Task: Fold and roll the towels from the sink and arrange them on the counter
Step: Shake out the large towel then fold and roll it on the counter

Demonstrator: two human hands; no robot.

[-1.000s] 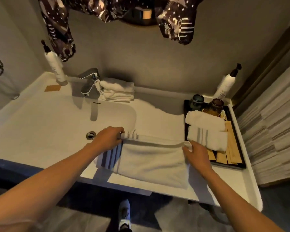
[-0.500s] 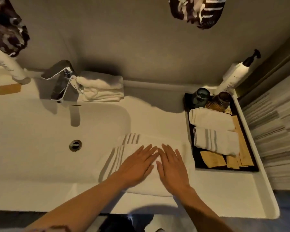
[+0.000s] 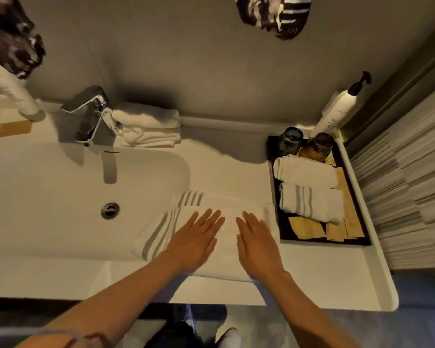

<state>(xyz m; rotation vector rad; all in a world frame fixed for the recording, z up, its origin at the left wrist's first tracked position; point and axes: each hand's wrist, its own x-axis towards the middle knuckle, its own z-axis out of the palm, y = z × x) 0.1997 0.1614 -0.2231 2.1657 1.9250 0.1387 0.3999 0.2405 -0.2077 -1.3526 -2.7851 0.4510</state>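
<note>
Counter (image 3: pixel 324 277): white, one piece with the basin; carries the towels, the tray and the bottles.
Sink basin (image 3: pixel 60 202): left of the work area; round drain (image 3: pixel 110 210) on its floor; chrome faucet (image 3: pixel 89 116) at the back rim.
Striped towel (image 3: pixel 183 217): folded, lying flat on the counter at the basin's right edge; grey stripes at its left end; right end just beside the tray.
Black tray (image 3: pixel 276 187): at the right end of the counter; holds two rolled towels, one plain (image 3: pixel 304 172) behind, one grey-striped (image 3: pixel 312 202) in front, touching; tan packets (image 3: pixel 304 228) lie before them; two dark tumblers (image 3: pixel 290 138) stand at the back.
Folded towel stack (image 3: pixel 148 125): white, against the wall, just right of the faucet.
Pump bottle (image 3: pixel 337 111): white, black pump, behind the tray in the corner.
Left hand (image 3: pixel 196 241): flat, fingers extended and together, palm down on the striped towel; gripping nothing.
Right hand (image 3: pixel 258 243): flat, palm down on the same towel, just beside the left hand; gripping nothing.
</note>
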